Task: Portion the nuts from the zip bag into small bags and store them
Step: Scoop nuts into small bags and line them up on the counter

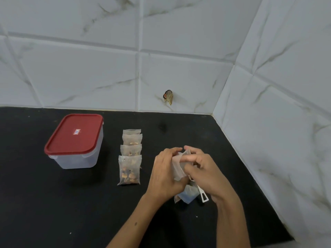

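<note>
Hands meet over the black tabletop (53, 203) near its right side: the left hand (165, 178) and the right hand (206, 173) both have their grip clenched on one small translucent bag (177, 167), fingers curled round its upper edge and pinching at its mouth. What is inside that small bag cannot be made out. Under the hands lies a larger clear bag (187, 195), mostly hidden, with a white scoop handle (203, 195) sticking out just beside it, below the right hand. To the left of the hands, four filled small bags (129, 170) lie in a column, each overlapping the next, with brown nuts showing through their lower halves. Farther left, well apart from them, stands a clear plastic box (77, 158) with its red lid (74, 134) on. White marbled tiles (89, 68) cover the walls behind and to the right.
</note>
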